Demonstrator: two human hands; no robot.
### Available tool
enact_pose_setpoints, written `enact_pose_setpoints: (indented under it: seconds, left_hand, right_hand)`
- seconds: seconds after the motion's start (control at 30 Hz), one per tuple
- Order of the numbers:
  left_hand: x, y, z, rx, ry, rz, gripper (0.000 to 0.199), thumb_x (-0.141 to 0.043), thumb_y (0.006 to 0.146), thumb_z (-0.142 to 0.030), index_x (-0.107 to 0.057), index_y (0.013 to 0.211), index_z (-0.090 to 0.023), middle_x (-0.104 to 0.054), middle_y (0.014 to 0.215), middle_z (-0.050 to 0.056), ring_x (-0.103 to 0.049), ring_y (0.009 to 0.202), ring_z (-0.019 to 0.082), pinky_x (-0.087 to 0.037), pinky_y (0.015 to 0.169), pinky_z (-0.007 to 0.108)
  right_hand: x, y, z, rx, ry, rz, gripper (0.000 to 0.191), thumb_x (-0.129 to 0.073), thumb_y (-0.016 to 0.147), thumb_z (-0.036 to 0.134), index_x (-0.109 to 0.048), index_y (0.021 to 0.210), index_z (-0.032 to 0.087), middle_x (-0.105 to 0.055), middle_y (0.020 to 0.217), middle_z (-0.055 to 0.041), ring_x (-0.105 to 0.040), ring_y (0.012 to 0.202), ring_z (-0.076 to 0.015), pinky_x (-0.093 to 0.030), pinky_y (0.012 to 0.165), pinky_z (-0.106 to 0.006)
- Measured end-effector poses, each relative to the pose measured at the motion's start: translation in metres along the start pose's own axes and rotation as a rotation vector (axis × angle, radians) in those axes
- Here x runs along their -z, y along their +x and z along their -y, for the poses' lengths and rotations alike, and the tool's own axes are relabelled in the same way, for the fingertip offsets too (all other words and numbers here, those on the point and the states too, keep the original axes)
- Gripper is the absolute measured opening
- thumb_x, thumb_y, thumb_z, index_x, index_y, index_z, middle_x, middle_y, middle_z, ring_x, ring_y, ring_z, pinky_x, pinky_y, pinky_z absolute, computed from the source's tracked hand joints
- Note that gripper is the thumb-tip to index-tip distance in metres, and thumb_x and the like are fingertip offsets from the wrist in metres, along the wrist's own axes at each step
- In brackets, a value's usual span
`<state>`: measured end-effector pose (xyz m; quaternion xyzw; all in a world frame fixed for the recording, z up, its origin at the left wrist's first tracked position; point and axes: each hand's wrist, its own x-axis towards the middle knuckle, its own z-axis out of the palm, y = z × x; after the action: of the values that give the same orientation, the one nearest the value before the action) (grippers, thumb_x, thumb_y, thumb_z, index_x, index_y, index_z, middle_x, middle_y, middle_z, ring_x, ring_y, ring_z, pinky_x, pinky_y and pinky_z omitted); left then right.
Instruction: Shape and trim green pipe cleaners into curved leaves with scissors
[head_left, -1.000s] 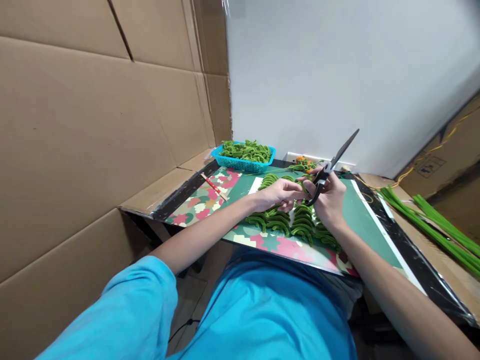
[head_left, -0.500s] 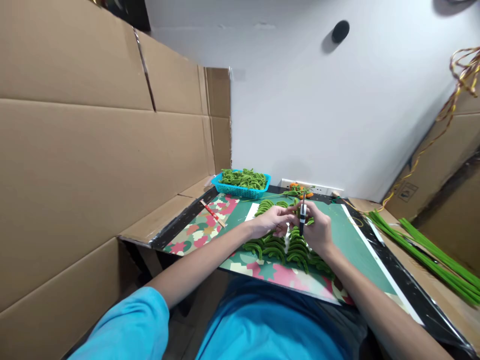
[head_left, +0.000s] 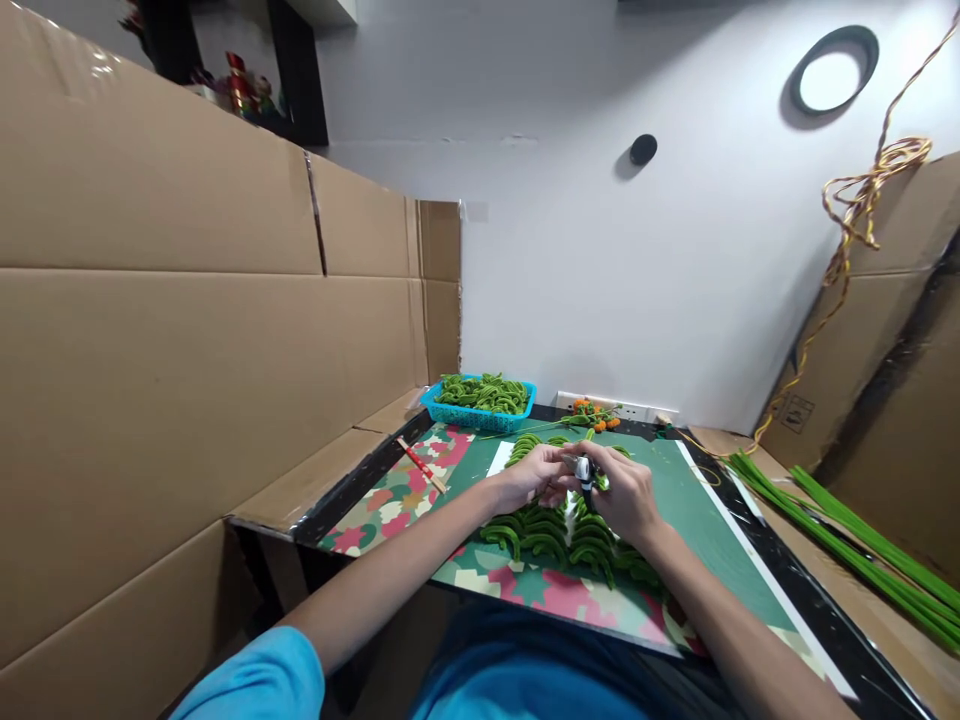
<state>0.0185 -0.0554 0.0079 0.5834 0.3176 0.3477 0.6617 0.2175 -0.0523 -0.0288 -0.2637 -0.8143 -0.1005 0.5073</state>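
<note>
My right hand (head_left: 628,494) is closed around small pliers (head_left: 583,470) with black and white handles. Their metal tip points left, toward my left hand (head_left: 534,476). The fingers of that hand are pinched together close to the tip; what they hold is hidden. Beneath both hands, rows of curved, fuzzy green pipe cleaner pieces (head_left: 544,546) lie on a white strip (head_left: 501,458) on the green table mat (head_left: 697,540). My hands cover part of these rows.
A blue basket (head_left: 469,414) heaped with green pieces stands at the back. Beside it lie orange flowers (head_left: 592,412) on green stems. A red-wrapped stick (head_left: 420,464) rests at left, long green stems (head_left: 847,540) at right. Cardboard (head_left: 225,380) walls the left side.
The view has tilted upward, so things sit lower in the picture. The pliers have turned from upright to pointing left, toward my left fingers. Both hands stay close together over the rows.
</note>
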Motion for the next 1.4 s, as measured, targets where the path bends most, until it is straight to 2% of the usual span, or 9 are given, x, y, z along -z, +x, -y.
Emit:
enact_pose_setpoints:
  seconds: [0.13, 0.23, 0.43, 0.53, 0.67, 0.8, 0.97, 1.23, 1.4]
  left_hand:
    - [0.009, 0.004, 0.000, -0.004, -0.007, -0.033, 0.050, -0.089, 0.072, -0.054, -0.064, 0.091, -0.016, -0.063, 0.067, -0.002, -0.052, 0.042, 0.007, -0.028, 0.038, 0.020]
    - [0.017, 0.008, 0.002, -0.012, -0.015, -0.052, 0.046, -0.088, 0.073, -0.052, -0.066, 0.091, -0.015, -0.065, 0.071, -0.001, -0.054, 0.041, 0.007, -0.028, 0.037, 0.020]
    - [0.021, 0.009, 0.000, -0.045, -0.043, -0.121, 0.037, -0.078, 0.080, -0.050, -0.061, 0.080, -0.017, -0.056, 0.059, -0.005, -0.049, 0.039, 0.008, -0.025, 0.036, 0.021]
    - [0.019, 0.008, -0.005, -0.067, -0.068, -0.143, 0.037, -0.073, 0.080, -0.049, -0.055, 0.072, -0.018, -0.048, 0.055, -0.006, -0.043, 0.037, 0.007, -0.025, 0.037, 0.021]
    - [0.017, 0.006, -0.010, -0.072, -0.102, -0.135, 0.039, -0.069, 0.080, -0.047, -0.044, 0.066, -0.021, -0.046, 0.059, -0.006, -0.043, 0.039, 0.007, -0.025, 0.037, 0.022]
    - [0.017, 0.004, -0.013, -0.082, -0.121, -0.135, 0.036, -0.067, 0.081, -0.045, -0.043, 0.068, -0.021, -0.047, 0.063, -0.006, -0.044, 0.040, 0.007, -0.026, 0.037, 0.022]
    - [0.019, 0.005, -0.010, -0.074, -0.124, -0.113, 0.036, -0.066, 0.084, -0.045, -0.045, 0.068, -0.020, -0.047, 0.062, -0.006, -0.046, 0.040, 0.007, -0.026, 0.037, 0.022]
    - [0.025, 0.011, -0.001, -0.073, -0.118, -0.087, 0.037, -0.069, 0.081, -0.041, -0.040, 0.068, -0.021, -0.048, 0.060, -0.006, -0.047, 0.040, 0.008, -0.025, 0.037, 0.022]
    - [0.025, 0.010, -0.001, -0.072, -0.093, -0.087, 0.040, -0.072, 0.081, -0.045, -0.043, 0.067, -0.021, -0.049, 0.061, -0.005, -0.046, 0.039, 0.008, -0.022, 0.035, 0.022]
  right_hand:
    - [0.007, 0.004, -0.007, -0.021, -0.048, -0.014, 0.079, -0.054, 0.072, 0.000, -0.059, 0.147, 0.027, -0.080, 0.121, -0.0029, -0.078, 0.098, -0.0216, -0.059, 0.083, -0.029]
    - [0.015, 0.005, -0.014, -0.057, -0.076, -0.033, 0.085, -0.054, 0.070, -0.001, -0.058, 0.150, 0.028, -0.080, 0.121, -0.0007, -0.078, 0.098, -0.0211, -0.060, 0.082, -0.029]
    - [0.022, 0.002, -0.020, -0.045, -0.137, 0.056, 0.099, -0.052, 0.068, -0.002, -0.044, 0.161, 0.030, -0.077, 0.131, 0.0019, -0.076, 0.102, -0.0207, -0.059, 0.086, -0.029]
    - [0.018, 0.002, -0.020, -0.041, -0.156, 0.056, 0.090, -0.051, 0.071, -0.001, -0.052, 0.156, 0.028, -0.079, 0.126, 0.0003, -0.075, 0.100, -0.0199, -0.058, 0.083, -0.028]
    - [0.013, 0.001, -0.021, -0.002, -0.263, 0.047, 0.076, -0.054, 0.072, 0.001, -0.066, 0.143, 0.024, -0.080, 0.103, -0.0033, -0.073, 0.087, -0.0216, -0.054, 0.076, -0.030]
    - [0.015, 0.001, -0.023, 0.026, -0.339, 0.093, 0.078, -0.055, 0.073, 0.003, -0.064, 0.147, 0.023, -0.075, 0.088, -0.0039, -0.068, 0.079, -0.0234, -0.052, 0.076, -0.032]
    - [0.015, 0.000, -0.023, -0.017, -0.298, 0.181, 0.084, -0.055, 0.075, 0.004, -0.053, 0.156, 0.026, -0.075, 0.094, -0.0034, -0.068, 0.082, -0.0236, -0.050, 0.075, -0.032]
    - [0.011, -0.002, -0.024, -0.028, -0.340, 0.252, 0.078, -0.055, 0.070, 0.001, -0.064, 0.144, 0.023, -0.077, 0.099, -0.0053, -0.069, 0.083, -0.0242, -0.050, 0.077, -0.033]
    - [0.012, -0.001, -0.022, -0.056, -0.306, 0.286, 0.075, -0.056, 0.070, 0.000, -0.065, 0.141, 0.022, -0.078, 0.102, -0.0056, -0.070, 0.088, -0.0243, -0.050, 0.078, -0.032]
